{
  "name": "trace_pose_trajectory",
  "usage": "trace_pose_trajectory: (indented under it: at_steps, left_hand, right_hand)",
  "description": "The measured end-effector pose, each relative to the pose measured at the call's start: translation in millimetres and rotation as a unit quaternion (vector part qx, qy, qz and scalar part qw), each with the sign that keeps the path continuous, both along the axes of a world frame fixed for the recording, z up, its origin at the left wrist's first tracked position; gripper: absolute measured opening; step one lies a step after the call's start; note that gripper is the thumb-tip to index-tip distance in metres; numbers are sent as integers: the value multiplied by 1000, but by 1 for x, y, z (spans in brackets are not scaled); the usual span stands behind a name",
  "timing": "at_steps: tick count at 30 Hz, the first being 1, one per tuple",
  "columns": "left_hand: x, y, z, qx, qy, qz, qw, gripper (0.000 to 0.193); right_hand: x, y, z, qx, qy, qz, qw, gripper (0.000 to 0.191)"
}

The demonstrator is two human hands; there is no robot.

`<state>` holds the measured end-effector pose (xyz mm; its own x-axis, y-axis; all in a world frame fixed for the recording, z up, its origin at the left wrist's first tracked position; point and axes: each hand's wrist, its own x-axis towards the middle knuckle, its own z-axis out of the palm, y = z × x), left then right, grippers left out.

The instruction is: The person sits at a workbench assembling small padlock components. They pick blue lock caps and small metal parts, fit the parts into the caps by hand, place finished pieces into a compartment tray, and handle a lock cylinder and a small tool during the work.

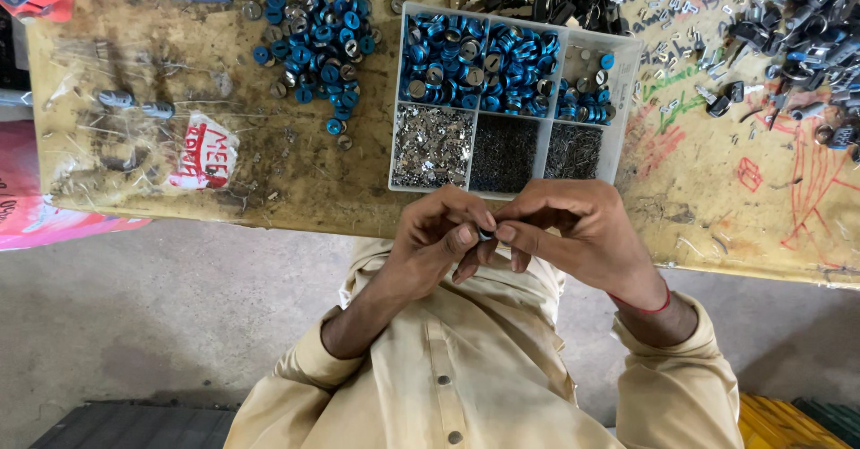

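Just below the near edge of the surface [269,189], both hands meet over the person's beige shirt. The left hand [430,234] and the right hand [573,229] each close their fingertips on one small dark round part [485,233], held between them, equally near to both. Its long axis I cannot tell. The divided tray [627,82] with blue caps [475,59] lies straight ahead, beyond the knuckles; open room is toward the body
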<state>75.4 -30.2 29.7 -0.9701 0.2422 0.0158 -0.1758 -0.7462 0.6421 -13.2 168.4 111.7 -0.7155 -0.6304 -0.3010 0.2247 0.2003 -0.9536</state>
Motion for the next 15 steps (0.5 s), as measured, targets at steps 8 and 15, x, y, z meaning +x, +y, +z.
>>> trace_pose_trajectory:
  at_steps: [8,15]
  left_hand:
    - [1,-1,-3,-4,-3,11,1000,21]
    - [-5,0,-5,33,-17,29,999,21]
  right_hand:
    - [3,-2,-5,-13,-25,-9,1000,8]
    - [-5,-1,-3,-73,-15,-4,997,26]
